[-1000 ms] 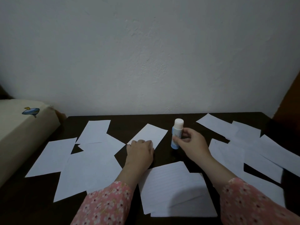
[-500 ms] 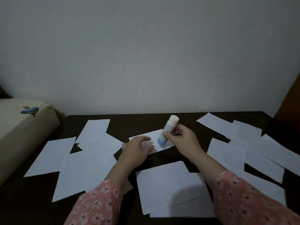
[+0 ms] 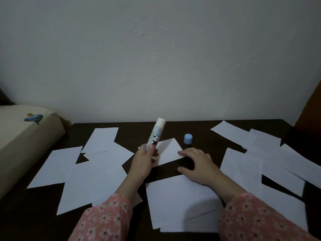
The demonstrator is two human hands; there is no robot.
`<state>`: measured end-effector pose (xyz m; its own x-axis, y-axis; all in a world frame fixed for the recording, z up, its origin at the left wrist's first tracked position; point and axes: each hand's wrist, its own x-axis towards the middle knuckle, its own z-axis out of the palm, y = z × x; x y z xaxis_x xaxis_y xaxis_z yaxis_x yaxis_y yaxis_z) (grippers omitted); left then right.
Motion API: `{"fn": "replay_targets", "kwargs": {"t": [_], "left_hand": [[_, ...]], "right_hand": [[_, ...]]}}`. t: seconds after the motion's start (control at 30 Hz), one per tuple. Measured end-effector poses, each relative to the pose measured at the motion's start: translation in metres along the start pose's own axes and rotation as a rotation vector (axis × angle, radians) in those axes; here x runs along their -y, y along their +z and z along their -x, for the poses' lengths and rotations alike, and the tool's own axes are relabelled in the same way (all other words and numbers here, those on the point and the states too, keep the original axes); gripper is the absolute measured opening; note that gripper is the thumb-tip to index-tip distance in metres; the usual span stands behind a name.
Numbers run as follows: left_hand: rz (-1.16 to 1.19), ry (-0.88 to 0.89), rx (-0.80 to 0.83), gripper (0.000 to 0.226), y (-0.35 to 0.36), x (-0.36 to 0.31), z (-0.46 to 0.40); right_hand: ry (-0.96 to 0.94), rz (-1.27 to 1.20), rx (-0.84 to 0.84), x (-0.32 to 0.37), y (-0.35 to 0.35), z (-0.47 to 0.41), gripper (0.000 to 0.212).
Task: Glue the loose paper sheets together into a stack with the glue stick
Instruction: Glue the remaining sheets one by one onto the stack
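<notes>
My left hand grips the lower end of the glue stick, which tilts up and away over the table; its top end is white. A small blue cap stands on the table to the right of it. My right hand lies flat with its fingertips touching the right corner of a small white sheet between both hands. A lined sheet on top of other sheets lies near the front edge, partly under my right forearm.
Several loose white sheets overlap on the left and on the right of the dark table. A beige padded object borders the table's left side. A white wall stands right behind the table.
The glue stick has passed from my right hand to my left. A blue cap now stands on the table. My right hand has dropped onto the small sheet's corner.
</notes>
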<state>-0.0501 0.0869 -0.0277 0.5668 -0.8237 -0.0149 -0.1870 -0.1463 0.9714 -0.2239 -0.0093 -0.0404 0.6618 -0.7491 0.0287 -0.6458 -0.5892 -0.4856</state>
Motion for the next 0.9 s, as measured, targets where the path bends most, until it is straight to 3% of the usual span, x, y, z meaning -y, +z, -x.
{"fn": "replay_targets", "kwargs": {"t": [0.23,0.37,0.5,0.67,0.77,0.9], "left_hand": [[-0.071,-0.006,0.012,0.028,-0.003,0.009,-0.002],[0.023,0.024,0.050,0.023,-0.008,0.010,-0.001],[0.059,0.036,0.068,0.024,-0.008,0.012,0.000],[0.102,0.106,-0.001,0.013,-0.009,0.001,-0.003],[0.247,0.141,-0.058,0.022,-0.011,-0.010,-0.002],[0.276,0.132,-0.077,0.026,-0.004,-0.014,0.001]], "right_hand": [[-0.028,-0.004,-0.021,-0.005,0.003,0.006,0.053],[-0.046,-0.087,-0.102,-0.012,0.006,0.009,0.026],[-0.066,-0.097,-0.122,-0.013,0.009,0.011,0.013],[-0.030,-0.127,-0.171,-0.013,0.011,0.011,0.028],[-0.037,-0.001,-0.212,-0.017,0.014,0.009,0.038],[0.006,0.049,-0.097,-0.016,0.012,0.005,0.042]]}}
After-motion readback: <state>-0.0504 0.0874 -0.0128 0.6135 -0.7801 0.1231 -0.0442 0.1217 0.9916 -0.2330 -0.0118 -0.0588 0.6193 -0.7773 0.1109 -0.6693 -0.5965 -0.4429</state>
